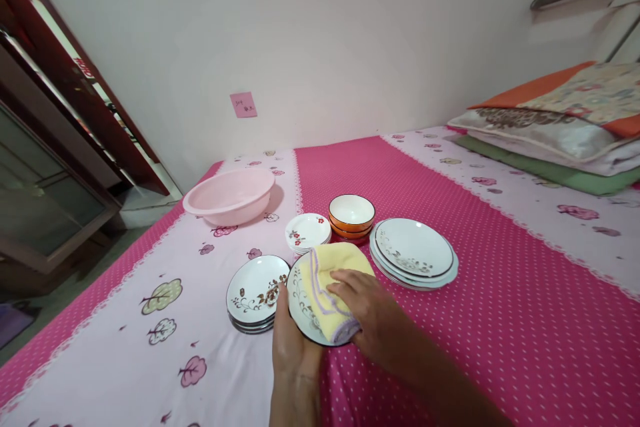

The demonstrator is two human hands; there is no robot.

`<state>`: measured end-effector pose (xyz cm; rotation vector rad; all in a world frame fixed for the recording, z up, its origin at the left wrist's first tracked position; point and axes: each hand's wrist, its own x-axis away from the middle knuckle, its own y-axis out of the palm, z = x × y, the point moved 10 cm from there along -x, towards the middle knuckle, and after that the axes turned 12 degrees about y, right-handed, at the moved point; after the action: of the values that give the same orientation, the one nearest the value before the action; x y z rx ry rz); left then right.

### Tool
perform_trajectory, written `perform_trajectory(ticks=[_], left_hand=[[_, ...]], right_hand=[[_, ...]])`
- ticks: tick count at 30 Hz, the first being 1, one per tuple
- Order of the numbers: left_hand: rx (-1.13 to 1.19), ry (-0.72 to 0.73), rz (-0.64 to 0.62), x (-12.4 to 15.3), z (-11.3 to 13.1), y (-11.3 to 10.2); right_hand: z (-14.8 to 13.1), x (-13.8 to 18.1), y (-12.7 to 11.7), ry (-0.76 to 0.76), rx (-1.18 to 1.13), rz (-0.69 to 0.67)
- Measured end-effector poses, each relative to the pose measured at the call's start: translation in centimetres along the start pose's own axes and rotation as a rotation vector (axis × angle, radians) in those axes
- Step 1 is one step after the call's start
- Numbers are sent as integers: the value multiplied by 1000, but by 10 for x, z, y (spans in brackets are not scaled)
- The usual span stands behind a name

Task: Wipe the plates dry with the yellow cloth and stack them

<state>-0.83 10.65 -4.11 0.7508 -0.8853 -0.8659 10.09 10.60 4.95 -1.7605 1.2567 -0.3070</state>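
Note:
My left hand [294, 340] grips a white plate [299, 303] with a dark rim and a floral print, its thumb over the left edge. On the plate lies a folded yellow cloth [325, 280] with purple trim. My right hand [367, 307] presses this cloth against the plate, fingers bent over it. A stack of similar brown-flowered plates [255, 287] stands just left of the held plate. Behind it are small white dishes with red flowers [307, 230] and orange bowls with white insides [351, 213]. Larger white plates [413, 247] are piled to the right.
A pink plastic basin [230, 197] rests at the back left of the pink patterned bedspread [200, 300]. Folded bedding and cushions [555, 123] are heaped at the far right. A white wall [350, 47] with a pink note [243, 105] closes off the back.

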Motion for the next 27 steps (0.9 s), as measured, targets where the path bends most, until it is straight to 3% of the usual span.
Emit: perform_trajectory(ticks=[7, 13, 17, 21, 27], left_hand=[[-10, 20, 106, 3, 11, -4], [43, -100, -23, 3, 0, 1], [18, -184, -29, 10, -8, 1], [-11, -229, 37, 17, -13, 0], [-6, -102, 86, 9, -3, -4]], right_hand=[[-13, 8, 1, 13, -61, -150], [-20, 10, 0, -7, -148, -181], [-17, 9, -4, 57, -218, -232], [-21, 7, -8, 85, -221, -163], [-25, 2, -4, 44, -265, -89]])
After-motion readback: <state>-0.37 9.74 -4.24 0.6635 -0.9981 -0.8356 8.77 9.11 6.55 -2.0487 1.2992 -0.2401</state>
